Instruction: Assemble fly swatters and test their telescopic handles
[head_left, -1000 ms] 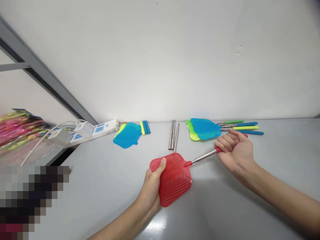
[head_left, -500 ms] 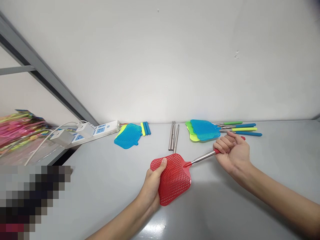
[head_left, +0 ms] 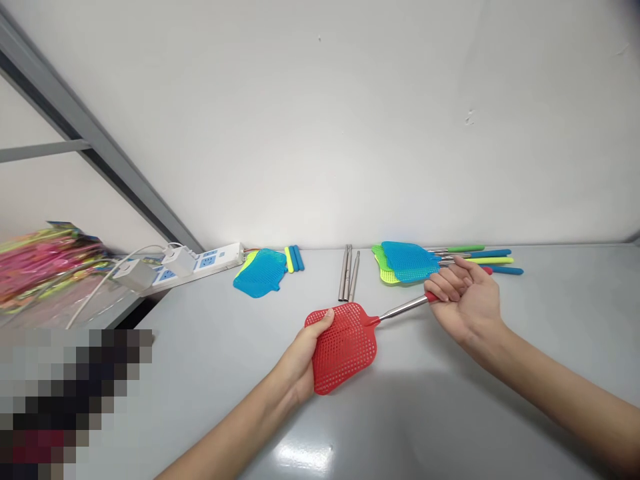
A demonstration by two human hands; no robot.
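A red fly swatter (head_left: pixel 345 350) is held above the table between my two hands. My left hand (head_left: pixel 305 353) grips the left side of its perforated head, thumb on top and the other fingers hidden beneath. My right hand (head_left: pixel 463 293) is closed around the red handle, whose end pokes out past the fingers. Between the head and the handle runs a bare metal rod (head_left: pixel 405 308). Just behind my right hand lie several swatters with blue, green and yellow heads, the blue head (head_left: pixel 410 262) on top.
Loose metal rods (head_left: pixel 346 273) lie at the back middle. Left of them are short blue and yellow handle grips (head_left: pixel 295 259) and loose blue and yellow swatter heads (head_left: pixel 263 273). A power strip (head_left: pixel 220 261) with plugged-in chargers and bagged colourful items (head_left: pixel 50 263) are farther left. A wall stands behind.
The red swatter's head has moved slightly up and its tilt has changed a little. Both hands keep their hold. The whole view has shifted slightly.
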